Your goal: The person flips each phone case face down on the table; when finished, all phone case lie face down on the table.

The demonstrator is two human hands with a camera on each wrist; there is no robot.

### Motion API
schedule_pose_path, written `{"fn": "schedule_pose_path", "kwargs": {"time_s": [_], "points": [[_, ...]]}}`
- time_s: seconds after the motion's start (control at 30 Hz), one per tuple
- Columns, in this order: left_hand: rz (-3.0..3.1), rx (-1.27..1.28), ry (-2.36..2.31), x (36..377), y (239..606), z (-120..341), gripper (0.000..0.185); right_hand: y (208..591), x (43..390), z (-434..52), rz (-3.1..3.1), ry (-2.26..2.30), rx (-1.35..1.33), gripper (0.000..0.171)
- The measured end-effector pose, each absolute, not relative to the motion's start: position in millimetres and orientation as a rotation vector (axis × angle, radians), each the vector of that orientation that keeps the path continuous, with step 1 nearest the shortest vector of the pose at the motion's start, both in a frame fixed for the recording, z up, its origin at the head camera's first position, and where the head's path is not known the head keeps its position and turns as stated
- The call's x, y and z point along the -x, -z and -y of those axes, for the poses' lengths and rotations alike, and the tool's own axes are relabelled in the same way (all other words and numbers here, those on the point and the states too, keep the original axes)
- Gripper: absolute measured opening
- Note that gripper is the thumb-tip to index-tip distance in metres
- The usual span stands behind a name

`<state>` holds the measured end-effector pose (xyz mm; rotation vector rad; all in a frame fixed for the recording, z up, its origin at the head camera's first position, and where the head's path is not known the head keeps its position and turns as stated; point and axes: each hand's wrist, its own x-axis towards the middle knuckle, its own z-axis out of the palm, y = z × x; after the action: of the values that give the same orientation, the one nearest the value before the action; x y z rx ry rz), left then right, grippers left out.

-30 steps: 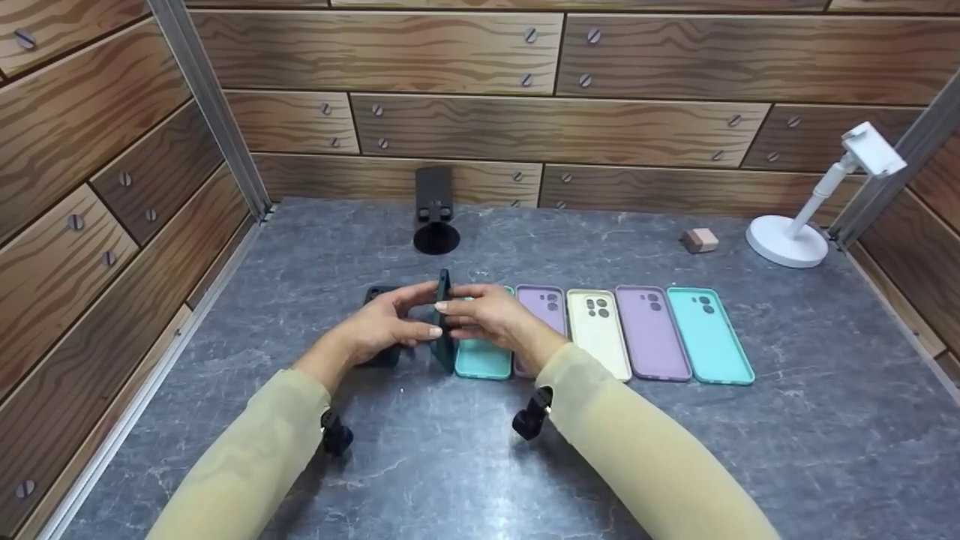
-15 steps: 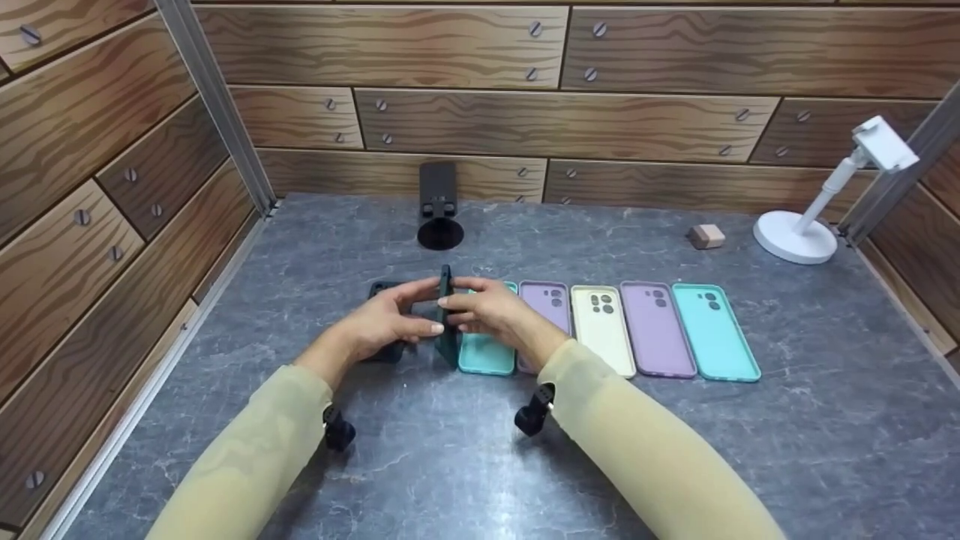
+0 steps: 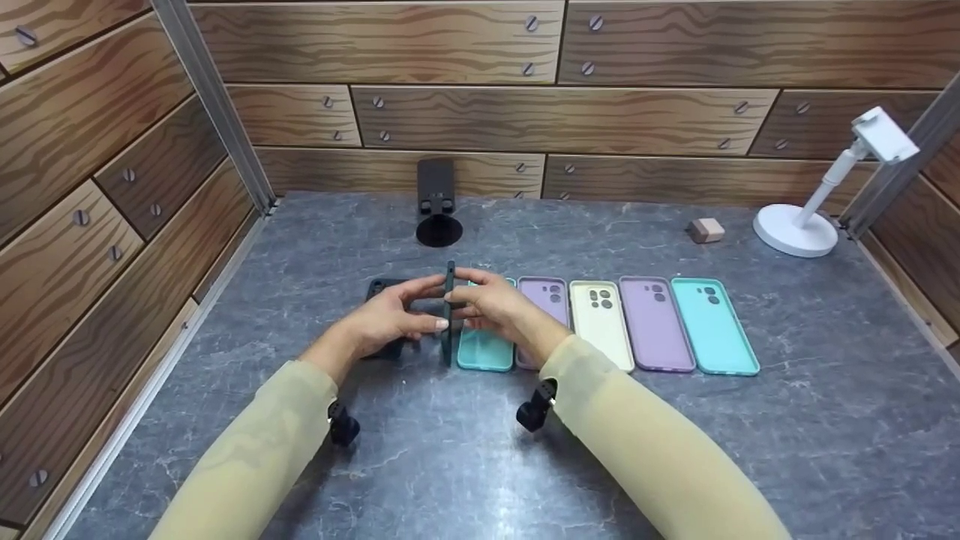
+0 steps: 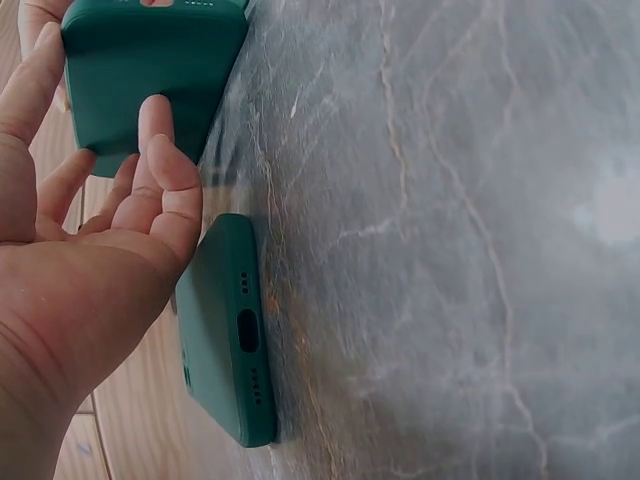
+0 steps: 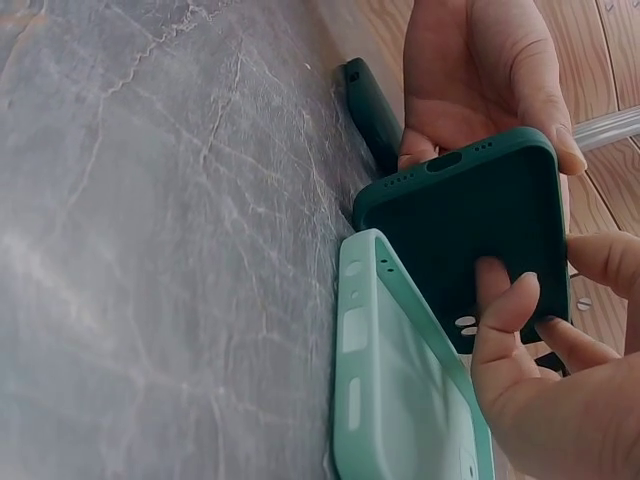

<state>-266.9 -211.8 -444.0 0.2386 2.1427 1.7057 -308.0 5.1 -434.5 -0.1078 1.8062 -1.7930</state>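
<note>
A dark green phone case [image 3: 450, 346] stands on its long edge between the hands, nearly edge-on in the head view. My left hand [image 3: 379, 321] holds it from the left, its thumb on the near part and its fingers farther back. From the other side my right hand [image 3: 501, 304] grips it, with fingers reaching into the hollow inside [image 5: 430, 250] seen in the right wrist view. The case's smooth outer back [image 4: 115, 60] shows in the left wrist view. Another dark green phone case [image 4: 222, 330] lies under the left hand, partly hidden. A mint phone case [image 3: 486, 352] lies just right.
To the right runs a row: a purple phone case [image 3: 541, 292], a cream one [image 3: 613, 337], another purple one [image 3: 660, 334] and a turquoise one [image 3: 724, 337]. Behind stand a black phone stand [image 3: 438, 201], a small beige block [image 3: 706, 230] and a white phone stand [image 3: 796, 231].
The held green phone case has turned slightly, now more edge-on to the head view. Both hands keep their hold. The head view has shifted a little; the other cases lie as before.
</note>
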Motion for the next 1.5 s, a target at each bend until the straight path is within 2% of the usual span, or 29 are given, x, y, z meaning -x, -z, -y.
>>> {"fn": "schedule_pose_path", "kwargs": {"time_s": [0.2, 0.73, 1.5], "points": [[-2.169, -0.241, -1.683, 267.9, 442.8, 208.4, 0.087, 433.6, 307.8, -7.4, -1.83, 1.787, 0.114, 0.067], [-2.191, -0.257, -1.666, 267.5, 448.4, 204.5, 0.081, 433.8, 305.8, -13.3, -1.772, 1.898, 0.094, 0.067], [-2.202, -0.089, -1.793, 270.9, 439.4, 209.1, 0.075, 427.3, 302.1, -16.8, -1.619, 2.076, 0.155, 0.066]]}}
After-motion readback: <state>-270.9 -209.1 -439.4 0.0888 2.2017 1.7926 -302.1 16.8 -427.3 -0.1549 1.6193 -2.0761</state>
